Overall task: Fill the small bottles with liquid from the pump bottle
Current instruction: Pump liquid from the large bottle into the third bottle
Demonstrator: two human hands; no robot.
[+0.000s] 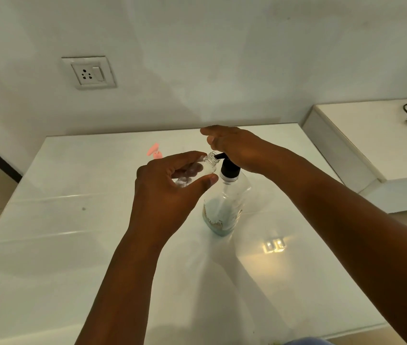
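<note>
Near the middle of the glossy white table (48,245) stands the tall clear plastic pump bottle (227,207) with a black pump head, upright, its long axis vertical and only a shallow pool of pale blue-green liquid at the bottom. The right hand (234,148) rests on top of the pump head, fingers fairly straight and reaching toward ten o'clock; it looks to be pressing down rather than gripping. The left hand (170,185) pinches a small clear bottle (202,168) between thumb and curled fingers, holding it in the air at about nine o'clock from the pump head. That little bottle is tilted, its open threaded neck pointing toward two o'clock and sitting right against the tip of the black spout. As I judge it, everything depends on mouth and spout staying lined up as the pump goes down. The small bottle looks nearly empty, though I cannot be sure. Farther off, around eleven o'clock, lies a small pink item (154,151), too blurred to name.
</note>
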